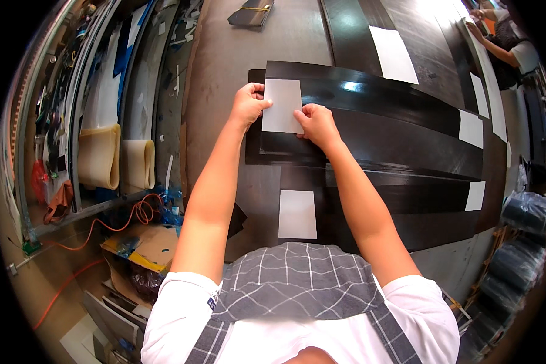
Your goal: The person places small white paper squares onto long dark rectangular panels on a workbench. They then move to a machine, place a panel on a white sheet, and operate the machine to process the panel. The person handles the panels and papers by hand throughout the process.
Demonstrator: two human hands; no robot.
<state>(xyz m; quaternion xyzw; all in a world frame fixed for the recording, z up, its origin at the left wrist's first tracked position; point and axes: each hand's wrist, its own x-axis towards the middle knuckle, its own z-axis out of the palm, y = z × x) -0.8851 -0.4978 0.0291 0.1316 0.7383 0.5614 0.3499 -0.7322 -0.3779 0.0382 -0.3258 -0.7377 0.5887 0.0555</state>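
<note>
Head view, centre: a pale grey rectangular sheet (pixel 282 108) lies over the left end of long glossy black panels (pixel 352 88); it stands upright in the view, between the two hands.
Left grip: the left hand (pixel 249 104) is closed on the sheet's left edge, thumb on top, fingers curled at the side; whether it also pinches the panel underneath, I cannot tell.
Right grip: the right hand (pixel 317 125) is nearly closed, thumb and forefinger at the sheet's lower right edge; the other fingers are folded in.
Nearer the body: a second pale sheet (pixel 297 215) lies on dark material, between the forearms and just beyond a grey checked apron (pixel 297 285).
Surface: the brown-grey surface (pixel 221 54) carries the panels; white rectangles (pixel 394 56) lie on several of them; a dark bundle (pixel 250 14) with a yellow band rests at the far edge.
Left side: a rack holds folded cream sheets (pixel 99 159); a torn cardboard box (pixel 148 244) is below, near an orange cord (pixel 82 246).
Right side: plastic-wrapped dark rolls (pixel 528 213) are stacked; farther off, another person (pixel 512 51) reaches toward the surface.
</note>
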